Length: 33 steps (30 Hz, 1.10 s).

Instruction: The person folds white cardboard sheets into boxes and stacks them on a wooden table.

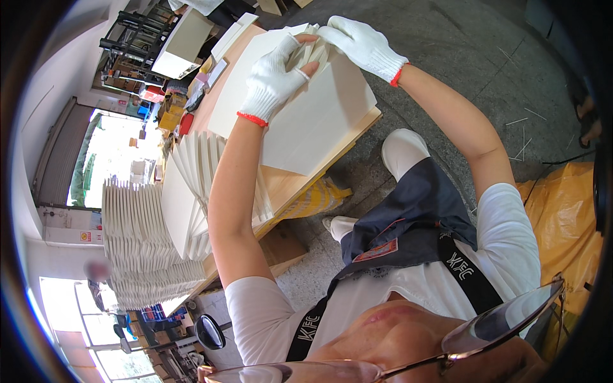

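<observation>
Many white panels (pixel 137 239) stacked at the wooden table's (pixel 286 189) left end, with fanned white panels (pixel 182 210) just beside; then, over the table's far part, left gloved hand (pixel 271 80), bare-tipped thumb and forefinger partly closed around thin white pieces (pixel 318 53) above a broad white panel (pixel 319 127). Right gloved hand (pixel 363 46) against those pieces, fingers together, hold impossible to tell; right of the table, orange-yellow sheeting (pixel 562 210).

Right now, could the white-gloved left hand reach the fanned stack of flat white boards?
Probably yes: the fanned stack lies by the left forearm with nothing visible blocking it, though the left hand seems busy with pale pieces.
</observation>
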### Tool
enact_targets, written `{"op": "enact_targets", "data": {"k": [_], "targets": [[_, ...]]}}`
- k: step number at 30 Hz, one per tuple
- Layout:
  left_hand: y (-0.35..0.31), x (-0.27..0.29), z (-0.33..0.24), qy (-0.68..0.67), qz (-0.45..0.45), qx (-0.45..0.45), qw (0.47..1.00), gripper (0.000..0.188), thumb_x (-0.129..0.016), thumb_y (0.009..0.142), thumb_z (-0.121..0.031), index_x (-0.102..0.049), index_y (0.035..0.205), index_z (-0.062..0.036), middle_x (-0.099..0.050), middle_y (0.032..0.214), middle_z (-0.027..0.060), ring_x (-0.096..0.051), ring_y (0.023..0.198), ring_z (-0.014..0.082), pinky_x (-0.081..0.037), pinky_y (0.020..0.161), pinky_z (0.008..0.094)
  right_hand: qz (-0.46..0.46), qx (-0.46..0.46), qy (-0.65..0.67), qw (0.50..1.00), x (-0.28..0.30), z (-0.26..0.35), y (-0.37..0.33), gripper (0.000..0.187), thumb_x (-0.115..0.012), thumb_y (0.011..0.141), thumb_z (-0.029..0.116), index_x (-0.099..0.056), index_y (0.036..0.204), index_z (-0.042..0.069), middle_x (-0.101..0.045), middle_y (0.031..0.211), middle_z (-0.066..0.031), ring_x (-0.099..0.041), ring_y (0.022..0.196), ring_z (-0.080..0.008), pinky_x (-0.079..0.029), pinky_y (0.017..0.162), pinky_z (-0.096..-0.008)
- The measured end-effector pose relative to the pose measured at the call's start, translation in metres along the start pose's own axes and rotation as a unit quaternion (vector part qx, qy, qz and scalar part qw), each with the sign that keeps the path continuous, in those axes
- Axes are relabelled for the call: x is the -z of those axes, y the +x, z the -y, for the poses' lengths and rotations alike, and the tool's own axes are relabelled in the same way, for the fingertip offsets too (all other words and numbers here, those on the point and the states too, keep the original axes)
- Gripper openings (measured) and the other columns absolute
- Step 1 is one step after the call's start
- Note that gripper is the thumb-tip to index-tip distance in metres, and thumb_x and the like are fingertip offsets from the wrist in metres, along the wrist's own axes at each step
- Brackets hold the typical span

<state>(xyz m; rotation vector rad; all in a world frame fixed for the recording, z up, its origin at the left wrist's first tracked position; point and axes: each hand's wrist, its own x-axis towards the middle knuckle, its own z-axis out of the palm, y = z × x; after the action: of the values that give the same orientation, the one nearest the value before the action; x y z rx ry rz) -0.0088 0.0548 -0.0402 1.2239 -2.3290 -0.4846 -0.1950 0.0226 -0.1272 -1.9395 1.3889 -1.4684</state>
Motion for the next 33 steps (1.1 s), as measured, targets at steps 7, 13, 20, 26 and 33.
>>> {"op": "enact_targets", "data": {"k": [7, 13, 20, 26, 33], "targets": [[0.005, -0.005, 0.027, 0.113, -0.075, -0.114, 0.984, 0.041, -0.062, 0.089, -0.021, -0.057, 0.13, -0.0172, -0.063, 0.111, 0.0133, -0.063, 0.105, 0.0305, -0.048, 0.091, 0.037, 0.007, -0.01, 0.032, 0.999, 0.002, 0.006, -0.005, 0.044, -0.045, 0.097, 0.051, -0.058, 0.095, 0.009, -0.063, 0.081, -0.0119, -0.062, 0.078, -0.032, -0.046, 0.072, -0.0407], [0.017, -0.003, 0.026, 0.191, -0.055, -0.094, 0.975, 0.046, -0.06, 0.09, -0.026, -0.051, 0.135, -0.0209, -0.066, 0.112, 0.0132, -0.064, 0.104, 0.033, -0.049, 0.09, 0.0406, 0.02, -0.016, 0.041, 0.999, 0.001, -0.002, -0.003, 0.041, -0.05, 0.096, 0.049, -0.059, 0.093, 0.009, -0.063, 0.08, -0.0083, -0.062, 0.076, -0.0271, -0.045, 0.072, -0.0379], [0.018, 0.003, 0.022, 0.173, 0.002, -0.038, 0.984, 0.049, -0.064, 0.088, -0.039, -0.054, 0.132, -0.0218, -0.068, 0.113, 0.0146, -0.064, 0.106, 0.0331, -0.049, 0.092, 0.0417, 0.036, -0.043, 0.073, 0.996, 0.001, -0.001, -0.003, 0.037, -0.05, 0.097, 0.045, -0.056, 0.087, 0.01, -0.055, 0.075, -0.0017, -0.053, 0.07, -0.0153, -0.043, 0.07, -0.0309], [0.008, -0.001, 0.029, 0.131, 0.014, -0.008, 0.991, 0.058, -0.074, 0.081, -0.036, -0.055, 0.133, -0.0192, -0.066, 0.118, 0.0167, -0.064, 0.108, 0.0302, -0.05, 0.092, 0.0387, 0.033, -0.037, 0.055, 0.997, -0.003, -0.002, 0.0, 0.036, -0.05, 0.098, 0.045, -0.056, 0.088, 0.011, -0.054, 0.074, 0.0012, -0.05, 0.067, -0.011, -0.042, 0.068, -0.0295], [0.004, -0.008, 0.027, 0.041, -0.097, -0.107, 0.989, 0.045, -0.067, 0.088, -0.02, -0.056, 0.131, -0.019, -0.066, 0.114, 0.0197, -0.066, 0.099, 0.0293, -0.051, 0.09, 0.0376, 0.027, -0.007, -0.036, 0.999, 0.014, -0.001, 0.001, 0.051, -0.044, 0.096, 0.059, -0.058, 0.086, 0.011, -0.057, 0.071, -0.003, -0.057, 0.068, -0.0165, -0.043, 0.065, -0.0338]]}}
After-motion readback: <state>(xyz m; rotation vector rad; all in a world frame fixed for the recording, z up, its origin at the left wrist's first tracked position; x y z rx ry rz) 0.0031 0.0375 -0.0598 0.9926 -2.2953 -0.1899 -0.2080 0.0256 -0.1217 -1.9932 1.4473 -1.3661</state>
